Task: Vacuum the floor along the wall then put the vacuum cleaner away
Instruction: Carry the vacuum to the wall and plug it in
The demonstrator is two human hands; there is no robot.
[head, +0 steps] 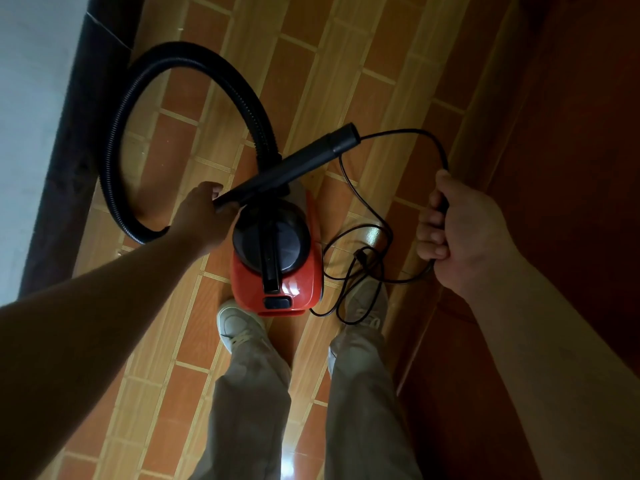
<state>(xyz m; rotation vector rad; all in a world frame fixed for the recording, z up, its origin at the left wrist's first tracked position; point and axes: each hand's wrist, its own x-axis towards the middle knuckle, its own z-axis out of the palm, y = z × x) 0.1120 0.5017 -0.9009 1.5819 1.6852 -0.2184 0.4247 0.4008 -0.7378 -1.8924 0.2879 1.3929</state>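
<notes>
Left hand (204, 216) is gripping the near end of the black tube (294, 164), fingers curled round it, holding it slanted above the red vacuum cleaner (298, 289), which is sitting on the tiled floor (346, 46) just ahead of the white shoes (239, 323). The ribbed hose (114, 140) is looping out toward the floor's left edge by the dark skirting (69, 150). Right hand (457, 230) is clenching round the power cord (415, 129), slack loops lying beside the cleaner's right side
</notes>
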